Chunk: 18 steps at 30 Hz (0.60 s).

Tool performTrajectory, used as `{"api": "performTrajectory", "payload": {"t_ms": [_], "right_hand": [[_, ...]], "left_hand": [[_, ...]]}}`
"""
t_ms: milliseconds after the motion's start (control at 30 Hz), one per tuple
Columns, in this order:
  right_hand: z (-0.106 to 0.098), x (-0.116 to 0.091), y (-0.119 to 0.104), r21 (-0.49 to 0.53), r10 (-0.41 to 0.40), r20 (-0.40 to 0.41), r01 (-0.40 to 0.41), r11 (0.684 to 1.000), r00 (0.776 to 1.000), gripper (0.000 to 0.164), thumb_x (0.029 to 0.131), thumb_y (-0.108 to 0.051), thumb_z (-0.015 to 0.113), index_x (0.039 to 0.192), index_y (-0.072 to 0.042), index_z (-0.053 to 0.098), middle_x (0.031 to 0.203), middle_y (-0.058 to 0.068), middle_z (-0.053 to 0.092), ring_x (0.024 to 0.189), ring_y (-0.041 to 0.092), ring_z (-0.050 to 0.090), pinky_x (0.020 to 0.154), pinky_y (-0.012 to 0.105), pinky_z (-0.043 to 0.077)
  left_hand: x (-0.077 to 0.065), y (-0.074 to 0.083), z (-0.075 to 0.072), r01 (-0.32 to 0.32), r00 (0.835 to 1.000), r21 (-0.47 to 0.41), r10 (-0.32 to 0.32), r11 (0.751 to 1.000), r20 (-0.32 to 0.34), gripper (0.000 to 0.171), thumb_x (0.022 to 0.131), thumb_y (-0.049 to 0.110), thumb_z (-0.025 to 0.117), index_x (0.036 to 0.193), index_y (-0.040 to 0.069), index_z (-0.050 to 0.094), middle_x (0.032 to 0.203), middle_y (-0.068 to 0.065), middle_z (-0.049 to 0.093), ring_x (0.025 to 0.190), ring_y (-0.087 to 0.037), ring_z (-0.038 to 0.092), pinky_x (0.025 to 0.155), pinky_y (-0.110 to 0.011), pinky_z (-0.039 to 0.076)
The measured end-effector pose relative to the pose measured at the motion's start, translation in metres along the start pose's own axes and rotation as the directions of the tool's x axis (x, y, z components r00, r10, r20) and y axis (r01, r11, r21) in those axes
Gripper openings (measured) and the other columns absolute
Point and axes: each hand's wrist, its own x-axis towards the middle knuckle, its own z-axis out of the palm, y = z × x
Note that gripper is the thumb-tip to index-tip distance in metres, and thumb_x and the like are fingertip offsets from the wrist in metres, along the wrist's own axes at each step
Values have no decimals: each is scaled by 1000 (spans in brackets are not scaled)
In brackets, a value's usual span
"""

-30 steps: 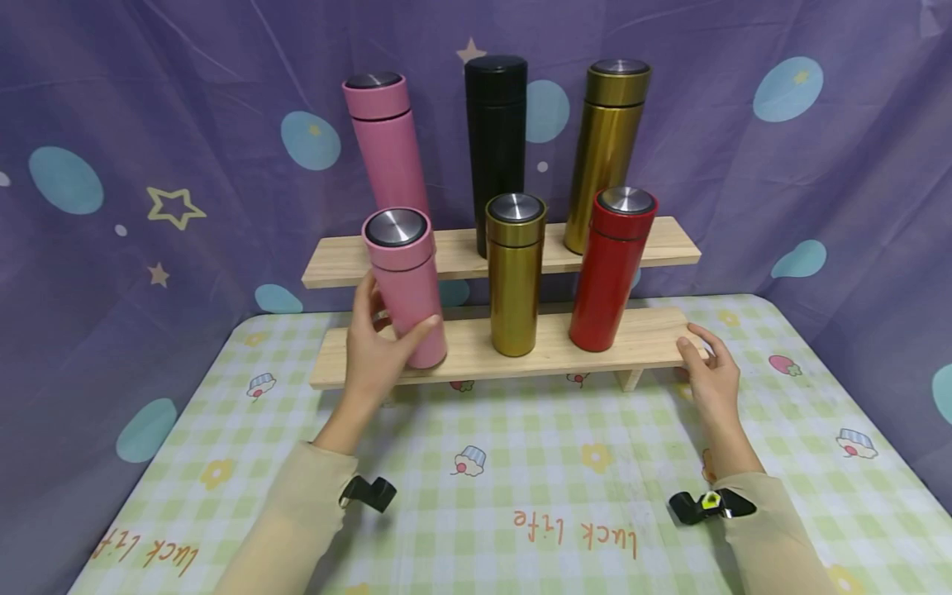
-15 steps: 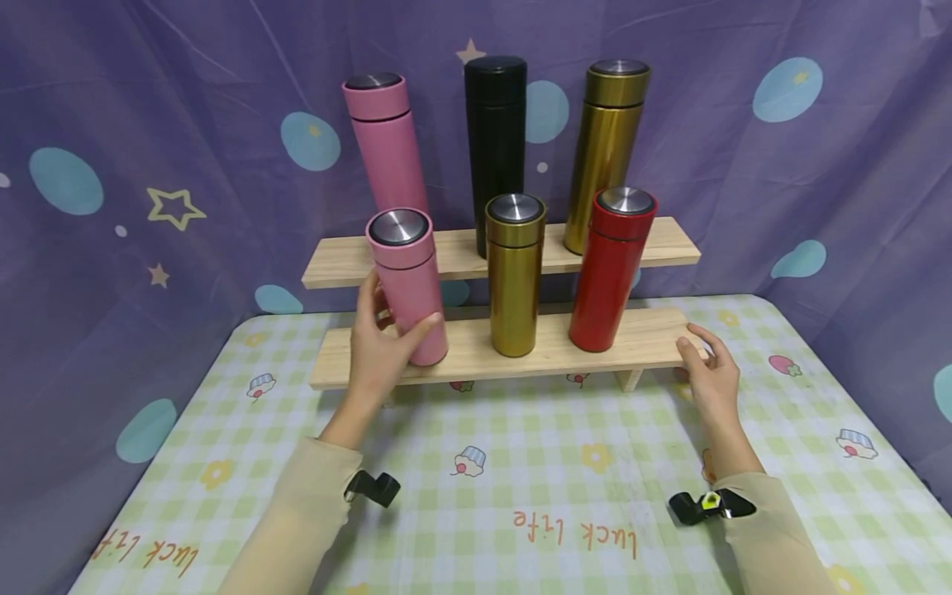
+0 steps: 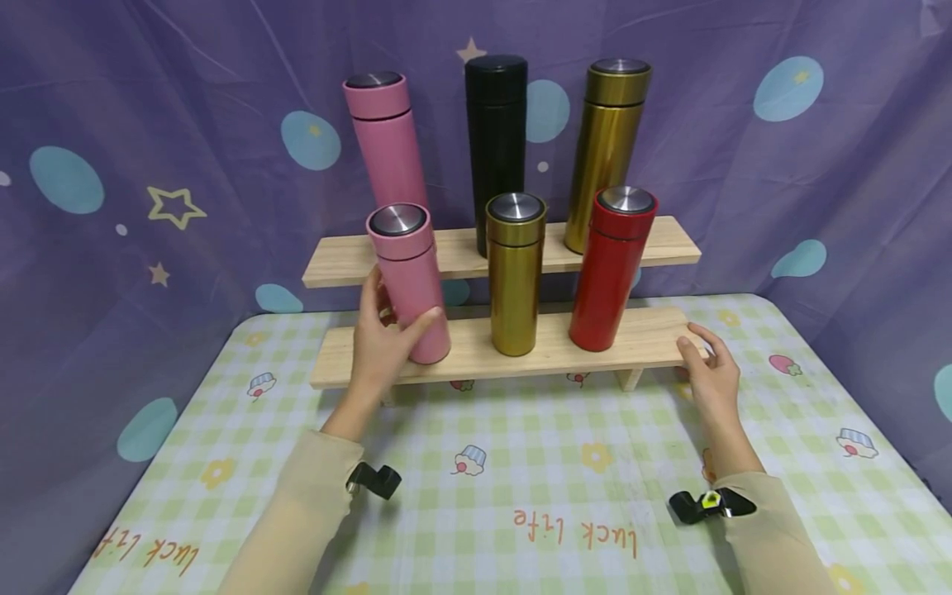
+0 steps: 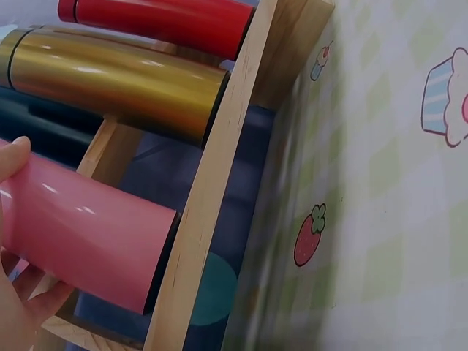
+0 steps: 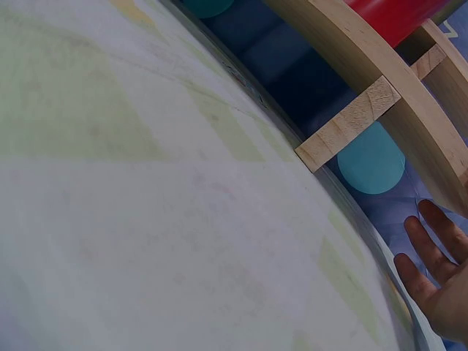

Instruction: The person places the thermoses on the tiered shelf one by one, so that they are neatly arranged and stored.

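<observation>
My left hand [image 3: 378,343] grips the lower half of a short pink thermos [image 3: 407,277], thumb in front and fingers behind. This thermos stands near upright over the left part of the lower board of a two-tier wooden shelf [image 3: 554,335]; in the left wrist view its dark base [image 4: 162,263] is right at the board's front edge. My right hand [image 3: 712,376] holds the right end of that board between thumb and forefinger. Its other fingers [image 5: 431,248] spread below the board in the right wrist view. A short gold thermos [image 3: 515,281] and a red thermos [image 3: 611,273] stand further right.
On the upper board [image 3: 454,254] stand a tall pink thermos [image 3: 390,149], a black one [image 3: 497,149] and a tall gold one [image 3: 608,149]. The shelf rests on a checked tablecloth [image 3: 535,463] before a purple curtain [image 3: 223,74].
My left hand and the short pink thermos have shifted slightly to the right and back along the lower board. The right hand has stayed at the shelf's end.
</observation>
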Motion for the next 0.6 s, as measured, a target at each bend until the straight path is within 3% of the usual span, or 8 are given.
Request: {"api": "performTrajectory", "payload": {"t_ms": [233, 433, 600], "right_hand": [[-2, 9, 12, -22, -16, -7, 16, 1000, 1000, 48, 95, -29, 68, 140, -18, 56, 81, -7, 61, 74, 3, 62, 69, 16, 53], [-2, 12, 15, -7, -30, -15, 30, 1000, 999, 46, 94, -29, 70, 137, -20, 59, 82, -6, 62, 74, 4, 62, 69, 16, 53], [-2, 12, 15, 17, -22, -21, 22, 1000, 1000, 45, 93, -26, 70, 137, -19, 59, 82, -9, 64, 74, 3, 63, 68, 16, 53]], "left_hand": [[5, -7, -5, 4, 999, -21, -4, 1000, 41, 88, 83, 6, 78, 154, 6, 27, 131, -24, 53, 112, -23, 52, 90, -36, 45], [7, -12, -5, 4, 998, -20, -3, 1000, 66, 88, 84, 6, 78, 154, 7, 25, 132, -23, 52, 115, -25, 51, 90, -32, 43], [11, -27, -5, 21, 997, -18, -20, 1000, 80, 91, 84, 8, 78, 156, 14, 23, 136, -17, 50, 120, -23, 49, 93, -33, 42]]}}
